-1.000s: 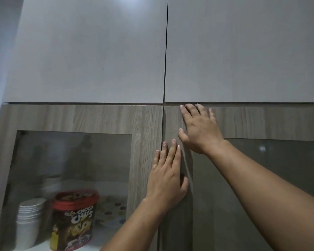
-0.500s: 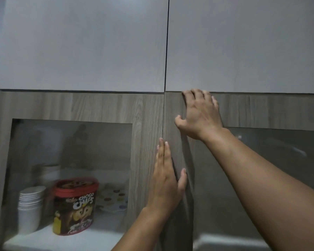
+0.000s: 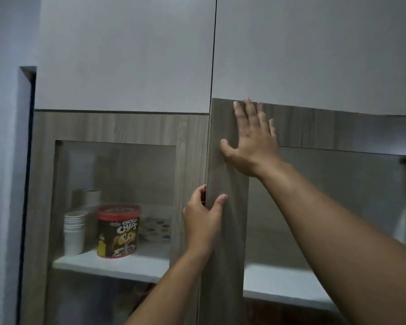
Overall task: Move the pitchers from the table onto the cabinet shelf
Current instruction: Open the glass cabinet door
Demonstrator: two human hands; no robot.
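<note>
No pitcher and no table are in view. I face a wood-grain cabinet with two glass-paned doors. My left hand [image 3: 203, 219] grips the inner edge of the right door [image 3: 227, 231], fingers hooked behind it and thumb on the front. That door stands slightly ajar, its top edge tilted out from the frame. My right hand [image 3: 253, 139] lies flat with spread fingers on the upper part of the same door. Behind the glass a white shelf [image 3: 284, 285] shows on the right side, bare where I can see it.
Behind the shut left door [image 3: 192, 141] the shelf holds a stack of white paper cups [image 3: 74, 231], a red-lidded Choco Chips tub [image 3: 118, 231] and dotted plates [image 3: 156, 228]. Plain white upper cabinet doors [image 3: 127, 55] hang above. A wall edge [image 3: 24, 160] runs down the left.
My left hand went from lying flat on the door seam to gripping the right door's edge. The right door has swung slightly outward. The view has pulled back and down.
</note>
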